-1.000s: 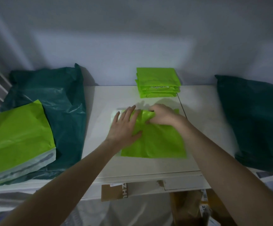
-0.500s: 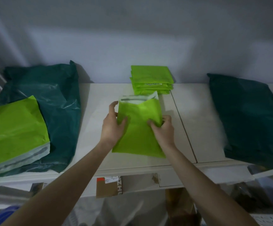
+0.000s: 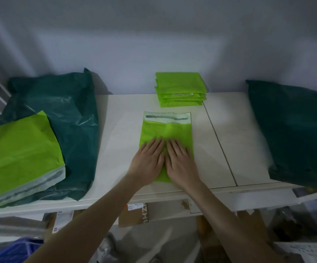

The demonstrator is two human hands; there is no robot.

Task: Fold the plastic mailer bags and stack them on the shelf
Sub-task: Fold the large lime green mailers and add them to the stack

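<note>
Far left I see unfolded lime mailers (image 3: 19,154) lying on a dark green bag (image 3: 62,114) on the white shelf (image 3: 119,118). At centre my left hand (image 3: 148,162) and right hand (image 3: 180,164) lie palm-down side by side, touching, on the near half of a lime mailer bag (image 3: 168,133), fingers straight and close together, pressing it flat on the shelf with its white seal strip (image 3: 166,117) at the far end. Behind it a stack of folded lime mailers (image 3: 180,90) sits against the wall, and far right lies another dark green bag (image 3: 294,133).
</note>
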